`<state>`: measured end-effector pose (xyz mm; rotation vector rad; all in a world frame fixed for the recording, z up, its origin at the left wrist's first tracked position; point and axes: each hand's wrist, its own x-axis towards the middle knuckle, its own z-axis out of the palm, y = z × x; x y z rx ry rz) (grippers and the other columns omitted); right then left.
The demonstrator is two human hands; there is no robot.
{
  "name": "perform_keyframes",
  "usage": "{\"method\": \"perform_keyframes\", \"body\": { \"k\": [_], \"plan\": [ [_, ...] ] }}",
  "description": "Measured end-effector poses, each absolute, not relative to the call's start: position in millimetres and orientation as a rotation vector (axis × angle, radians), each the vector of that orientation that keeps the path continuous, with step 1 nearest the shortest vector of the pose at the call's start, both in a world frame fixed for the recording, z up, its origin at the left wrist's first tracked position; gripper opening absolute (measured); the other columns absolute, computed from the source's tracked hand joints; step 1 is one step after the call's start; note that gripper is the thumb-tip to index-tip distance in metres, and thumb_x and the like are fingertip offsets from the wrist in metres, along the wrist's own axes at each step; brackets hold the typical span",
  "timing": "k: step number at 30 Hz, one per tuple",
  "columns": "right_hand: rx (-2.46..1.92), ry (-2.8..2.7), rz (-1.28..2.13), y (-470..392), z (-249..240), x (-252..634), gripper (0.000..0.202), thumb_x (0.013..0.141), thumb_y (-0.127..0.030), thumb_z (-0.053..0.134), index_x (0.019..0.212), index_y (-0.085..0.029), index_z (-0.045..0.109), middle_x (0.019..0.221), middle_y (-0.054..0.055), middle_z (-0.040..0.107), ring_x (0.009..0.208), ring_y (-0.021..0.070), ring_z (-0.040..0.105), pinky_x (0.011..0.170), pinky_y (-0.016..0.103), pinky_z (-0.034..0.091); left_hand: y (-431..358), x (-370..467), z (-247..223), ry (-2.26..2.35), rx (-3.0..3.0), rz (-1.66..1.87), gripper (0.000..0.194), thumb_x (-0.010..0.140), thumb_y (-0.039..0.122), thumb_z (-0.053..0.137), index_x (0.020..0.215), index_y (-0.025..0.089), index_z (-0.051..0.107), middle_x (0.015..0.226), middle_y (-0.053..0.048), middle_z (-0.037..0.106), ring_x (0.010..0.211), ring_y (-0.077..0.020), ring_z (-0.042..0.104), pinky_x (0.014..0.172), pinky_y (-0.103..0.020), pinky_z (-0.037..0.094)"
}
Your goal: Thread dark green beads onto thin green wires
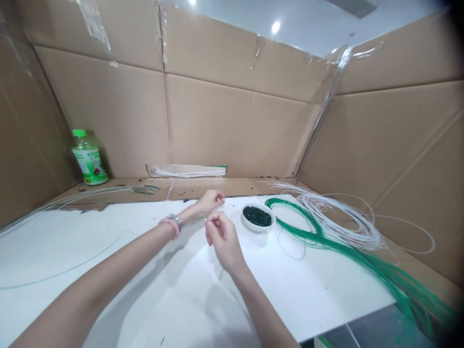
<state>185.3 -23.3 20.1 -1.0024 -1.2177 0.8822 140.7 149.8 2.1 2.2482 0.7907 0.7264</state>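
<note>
My left hand is over the white board, its thumb and fingers pinched together; whatever is between them is too small to make out. Just below and to its right, my right hand is closed in a pinch, with the fingertips at the end of a thin green wire. That thin green wire curves in from the left edge and passes behind my left forearm. To the right of both hands stands a white bowl filled with small dark beads. Neither hand touches the bowl.
Coils of green wire and white wire lie on the right. A green-capped bottle stands at the back left, near wires with dark ends. White strands lie along the back. Cardboard walls enclose the white board.
</note>
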Motion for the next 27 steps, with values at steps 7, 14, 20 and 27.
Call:
{"method": "perform_keyframes", "body": {
  "k": [7, 14, 20, 27],
  "plan": [
    [-0.960, -1.150, 0.824, -31, 28, 181, 0.013, 0.081, -0.027, 0.050, 0.074, -0.016, 0.048, 0.067, -0.001, 0.049, 0.062, 0.0101, 0.047, 0.058, 0.022, 0.039, 167, 198, -35, 0.910, 2.408, 0.495, 0.030, 0.088, 0.030, 0.053, 0.113, 0.014, 0.054, 0.113, -0.009, 0.057, 0.096, -0.0199, 0.059, 0.081, -0.040, 0.051],
    [-0.960, -1.144, 0.825, -33, 28, 179, 0.010, 0.077, -0.025, 0.055, 0.077, -0.015, 0.058, 0.064, 0.000, 0.053, 0.060, 0.0114, 0.048, 0.059, 0.023, 0.041, 162, 203, -35, 0.889, 2.288, 0.575, 0.030, 0.088, 0.030, 0.053, 0.114, 0.014, 0.054, 0.113, -0.009, 0.057, 0.096, -0.0200, 0.058, 0.081, -0.040, 0.051],
    [-1.017, -1.206, 0.732, -31, 30, 186, 0.011, 0.075, -0.024, 0.058, 0.072, -0.014, 0.061, 0.067, 0.003, 0.062, 0.061, 0.0126, 0.053, 0.059, 0.024, 0.043, 136, 164, -14, 0.786, 1.967, 0.785, 0.022, 0.086, 0.030, 0.055, 0.099, 0.012, 0.059, 0.099, -0.006, 0.061, 0.088, -0.0173, 0.059, 0.077, -0.036, 0.050],
    [-1.044, -1.350, 0.623, -33, 41, 186, 0.007, 0.075, -0.021, 0.059, 0.070, -0.016, 0.060, 0.068, 0.002, 0.061, 0.063, 0.0128, 0.054, 0.056, 0.023, 0.041, 48, 57, 11, 0.651, 1.347, 0.935, 0.024, 0.066, 0.033, 0.070, 0.074, 0.015, 0.057, 0.068, 0.000, 0.060, 0.068, -0.0122, 0.058, 0.067, -0.024, 0.046]
  ]
}}
